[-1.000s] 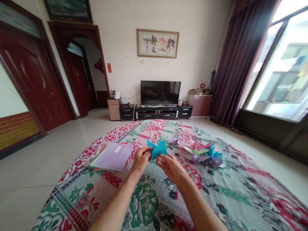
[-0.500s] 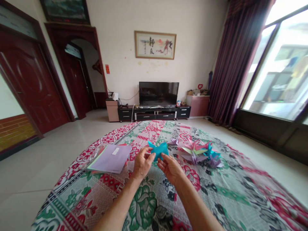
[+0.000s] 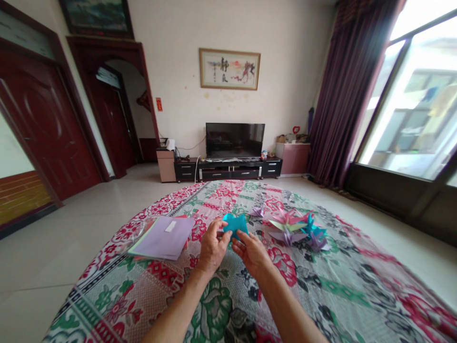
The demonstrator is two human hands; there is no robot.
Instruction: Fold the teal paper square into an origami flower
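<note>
A small folded piece of blue origami paper is held above the table, pinched from both sides. My left hand is closed on its left edge, thumb in front. On the lower right, my right hand grips it between thumb and fingers. Left of my hands lies a stack of coloured paper, purple on top, with a small white label. To the right stands a group of folded paper cranes in pink, purple, blue and pale green. A single purple crane sits a little behind my right hand.
A round table with a flowered cloth fills the foreground. Beyond it, across the tiled floor, a television stands on a low black cabinet. Dark purple curtains hang beside the window at right.
The blue paper's raised corners have come closer in and its outline looks more compact. Both hands have stayed nearly in place, with fingers shifted slightly on the paper.
</note>
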